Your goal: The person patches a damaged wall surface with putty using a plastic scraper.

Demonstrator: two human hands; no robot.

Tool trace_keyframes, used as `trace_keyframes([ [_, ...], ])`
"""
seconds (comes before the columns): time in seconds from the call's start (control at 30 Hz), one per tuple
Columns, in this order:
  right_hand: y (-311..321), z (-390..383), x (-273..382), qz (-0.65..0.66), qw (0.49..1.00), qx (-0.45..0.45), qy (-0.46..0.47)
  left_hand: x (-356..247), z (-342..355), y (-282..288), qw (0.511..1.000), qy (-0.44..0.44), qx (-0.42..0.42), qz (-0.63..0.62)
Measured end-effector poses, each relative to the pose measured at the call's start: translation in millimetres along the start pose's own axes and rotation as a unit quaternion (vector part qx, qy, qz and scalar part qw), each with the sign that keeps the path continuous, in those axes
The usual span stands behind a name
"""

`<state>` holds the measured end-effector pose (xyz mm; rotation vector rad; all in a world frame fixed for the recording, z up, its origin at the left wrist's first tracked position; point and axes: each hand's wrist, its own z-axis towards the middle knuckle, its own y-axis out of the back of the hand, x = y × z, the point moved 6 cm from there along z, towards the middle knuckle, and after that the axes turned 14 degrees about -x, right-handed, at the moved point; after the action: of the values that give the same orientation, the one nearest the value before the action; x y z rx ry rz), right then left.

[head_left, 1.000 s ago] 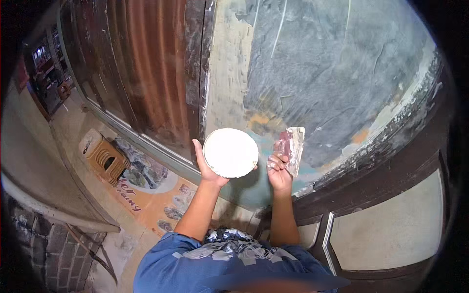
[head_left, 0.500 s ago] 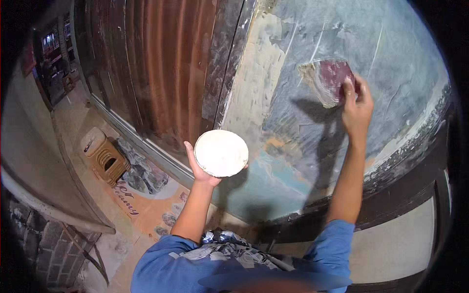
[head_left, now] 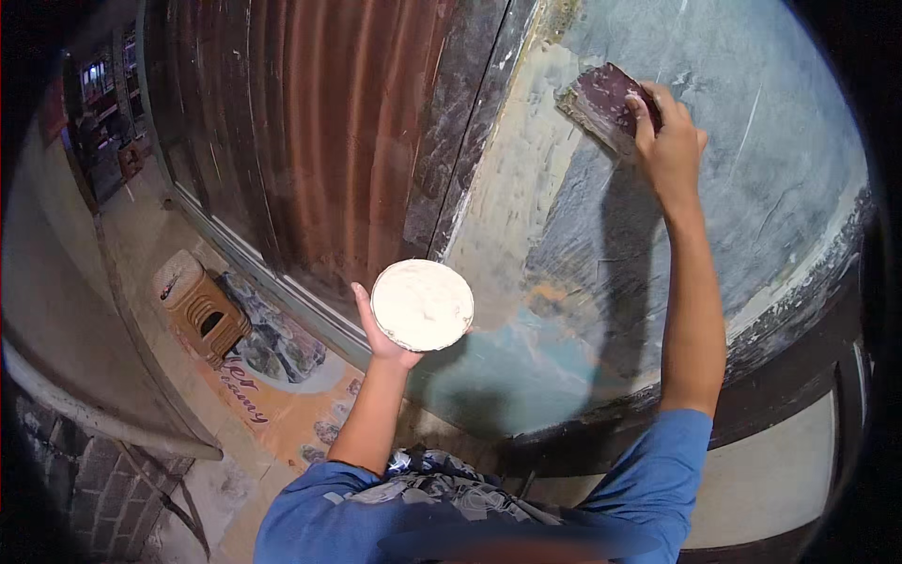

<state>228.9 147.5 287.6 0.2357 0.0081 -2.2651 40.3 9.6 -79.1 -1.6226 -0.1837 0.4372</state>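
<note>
My left hand (head_left: 387,340) is wrapped round a round tub of creamy white paste (head_left: 423,305), with the thumb up along its left side. Pinched in my right hand (head_left: 669,136) is a flat dark red spreader (head_left: 606,101), its far-left edge caked with pale paste. That edge lies at the wall (head_left: 695,216), beside a strip of rough cream filler (head_left: 512,160). Whether it presses on the surface I cannot tell. The wall is grey-blue, with pale streaks and a turquoise patch (head_left: 526,362) low down.
Left of the wall stands a brown corrugated panel (head_left: 338,113) behind a dark frame post (head_left: 456,122). A brown plastic stool (head_left: 202,305) rests on a printed sheet (head_left: 272,399) on the floor. Grey blockwork (head_left: 89,479) is at the lower left, a dark-framed pale panel (head_left: 761,470) at the lower right.
My right hand has moved up and slightly left along the wall with the spreader, which is now turned and sits by the cream strip. The tub in my left hand has shifted slightly.
</note>
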Motion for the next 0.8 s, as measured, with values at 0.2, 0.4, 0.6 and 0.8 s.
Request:
trace_keyframes([
  [0.2,-7,12,6,0.002,1.0,-0.012,-0.013,-9,3,2,1.0,0.003,0.025,0.012],
  [0.4,-8,18,9,-0.063,0.998,0.017,-0.012,-11,7,10,1.0,0.021,0.023,0.002],
  [0.6,-8,18,15,-0.044,0.998,0.044,0.013,-18,9,17,0.999,0.027,0.022,-0.004],
  [0.8,-6,30,-1,0.005,0.999,0.024,-0.028,-24,8,14,1.0,0.019,0.012,-0.002],
])
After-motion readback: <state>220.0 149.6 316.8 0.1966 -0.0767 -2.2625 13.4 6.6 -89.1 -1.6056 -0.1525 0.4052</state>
